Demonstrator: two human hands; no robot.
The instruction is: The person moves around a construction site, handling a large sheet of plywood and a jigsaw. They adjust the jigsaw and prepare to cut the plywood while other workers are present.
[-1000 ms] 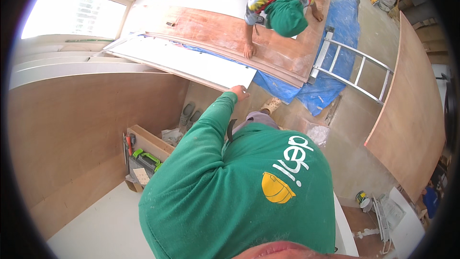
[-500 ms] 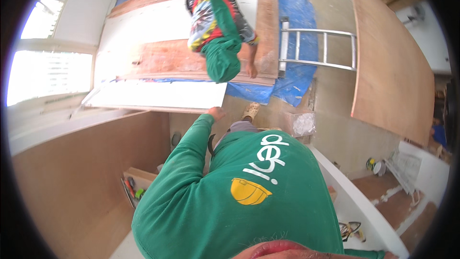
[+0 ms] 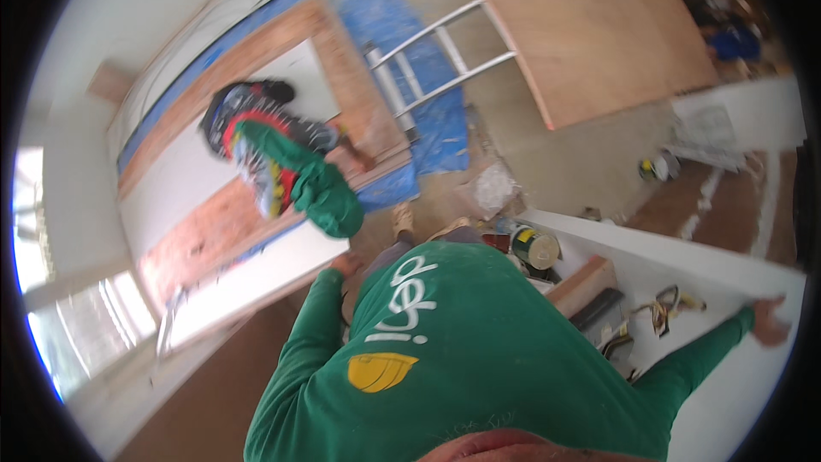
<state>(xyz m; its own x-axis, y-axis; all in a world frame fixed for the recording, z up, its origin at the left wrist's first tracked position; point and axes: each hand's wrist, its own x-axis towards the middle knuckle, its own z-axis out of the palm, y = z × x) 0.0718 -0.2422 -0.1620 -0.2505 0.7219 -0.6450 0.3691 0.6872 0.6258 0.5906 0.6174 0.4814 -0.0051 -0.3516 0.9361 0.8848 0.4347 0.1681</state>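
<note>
My left hand (image 3: 345,265) is closed at the near right corner of a long white panel (image 3: 265,289), its fingers partly hidden. Stretched out to the right, my right hand (image 3: 770,322) lies against a white board surface (image 3: 744,376); its fingers look apart, though blurred. Beyond the white panel a co-worker with a green head cover (image 3: 329,205) bends over large wooden sheets (image 3: 197,244). The co-worker's arm reaches down to the right edge of those sheets.
A white-sided box (image 3: 650,265) on my right holds a can (image 3: 537,248), a wood block (image 3: 583,285) and tools. A metal ladder (image 3: 457,51) lies on blue sheeting (image 3: 440,133), beside a large plywood board (image 3: 590,26). A brown panel (image 3: 209,376) stands at my left.
My view has turned right, so the scene appears tilted and shifted left. My right arm has come into sight, reaching outward. My left hand stays at the white panel's corner.
</note>
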